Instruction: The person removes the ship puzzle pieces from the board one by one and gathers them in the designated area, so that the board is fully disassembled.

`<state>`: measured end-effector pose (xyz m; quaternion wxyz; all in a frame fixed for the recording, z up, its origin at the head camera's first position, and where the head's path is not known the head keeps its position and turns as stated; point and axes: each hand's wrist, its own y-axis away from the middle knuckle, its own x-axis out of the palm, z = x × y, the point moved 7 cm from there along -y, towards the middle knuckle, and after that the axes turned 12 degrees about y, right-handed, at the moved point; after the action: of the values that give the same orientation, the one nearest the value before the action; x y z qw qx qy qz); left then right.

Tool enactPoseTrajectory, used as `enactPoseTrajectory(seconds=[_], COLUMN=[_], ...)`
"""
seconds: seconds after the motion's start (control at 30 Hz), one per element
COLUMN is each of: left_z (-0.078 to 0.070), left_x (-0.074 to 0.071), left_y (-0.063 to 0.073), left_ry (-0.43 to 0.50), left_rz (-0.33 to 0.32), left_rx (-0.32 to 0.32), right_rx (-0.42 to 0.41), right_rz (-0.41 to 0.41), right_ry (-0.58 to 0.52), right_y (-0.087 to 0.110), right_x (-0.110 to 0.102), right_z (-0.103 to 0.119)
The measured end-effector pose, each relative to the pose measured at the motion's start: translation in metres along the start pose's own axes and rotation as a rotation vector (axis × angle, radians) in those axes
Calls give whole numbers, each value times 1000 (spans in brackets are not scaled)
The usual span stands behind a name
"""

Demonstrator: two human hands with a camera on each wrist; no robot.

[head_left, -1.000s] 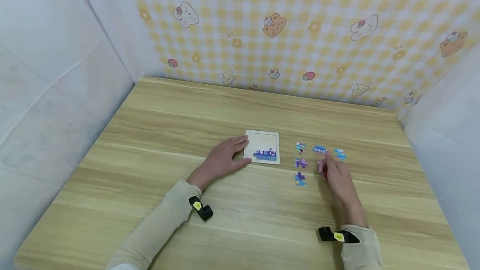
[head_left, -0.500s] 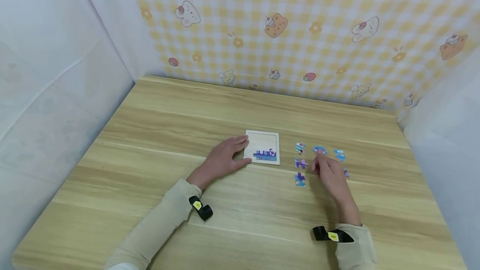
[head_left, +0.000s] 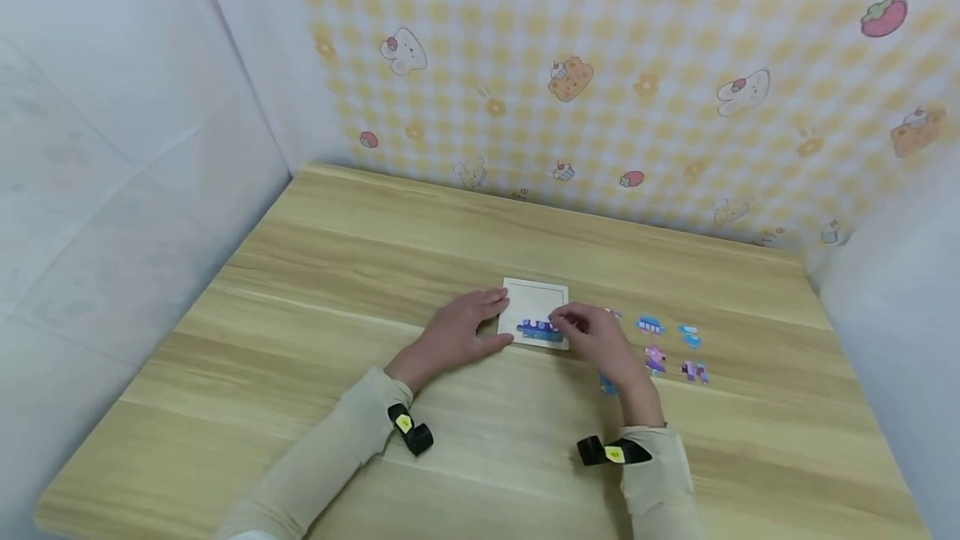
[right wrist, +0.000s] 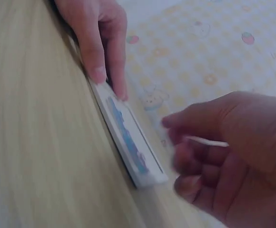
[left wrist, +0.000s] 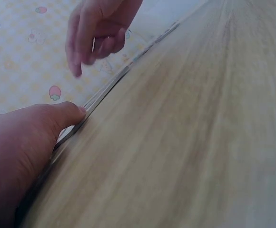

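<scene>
A square white puzzle board (head_left: pixel 531 301) lies on the table, with joined purple and blue jigsaw pieces (head_left: pixel 538 330) along its lower edge. My left hand (head_left: pixel 457 336) rests at the board's left side, fingertips on its edge and thumb at the lower left corner. Over the right edge of the board is my right hand (head_left: pixel 600 342), thumb and fingers curled together. In the right wrist view it pinches a puzzle piece (right wrist: pixel 207 141), of which only a thin white edge shows; its picture side is hidden.
Loose jigsaw pieces lie right of the board: a blue one (head_left: pixel 650 325), a light blue one (head_left: pixel 690 335), a pink one (head_left: pixel 655 358), a purple one (head_left: pixel 694 372). Others are partly covered by the right hand. A checked cloth (head_left: pixel 570 123) hangs behind the table (head_left: pixel 360 248).
My right hand has moved left from among the loose pieces to the board's right edge, uncovering the pink piece. The left hand stays at the board. The head view has tilted slightly upward.
</scene>
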<state>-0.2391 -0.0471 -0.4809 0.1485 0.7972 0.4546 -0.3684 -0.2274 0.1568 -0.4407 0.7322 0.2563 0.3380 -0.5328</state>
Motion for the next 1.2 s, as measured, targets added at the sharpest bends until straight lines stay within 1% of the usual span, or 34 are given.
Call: enactPoseTrajectory(seconds=[0.1, 0.17, 0.3, 0.37, 0.5, 0.77, 1.0, 1.2], left_z=[0, -1, -3, -3, -3, -4, -4, -3], left_x=[5, 8, 13, 13, 11, 5, 1, 0], left_y=[1, 2, 2, 2, 2, 0, 0, -2], left_ry=[-4, 1, 9, 3, -5, -2, 12, -6], left_rz=[5, 8, 10, 6, 0, -11, -29, -23], left_rx=[-1, 4, 20, 20, 18, 26, 27, 21], right_rx=[-37, -34, -16, -6, -3, -9, 5, 1], right_rz=[89, 129, 167, 176, 173, 112, 128, 123], right_ry=[71, 115, 168, 157, 128, 86, 75, 71], right_y=[-8, -12, -15, -15, -16, -21, -24, -25], right_x=[15, 22, 30, 32, 33, 30, 30, 30], right_z=[7, 9, 9, 9, 7, 7, 6, 6])
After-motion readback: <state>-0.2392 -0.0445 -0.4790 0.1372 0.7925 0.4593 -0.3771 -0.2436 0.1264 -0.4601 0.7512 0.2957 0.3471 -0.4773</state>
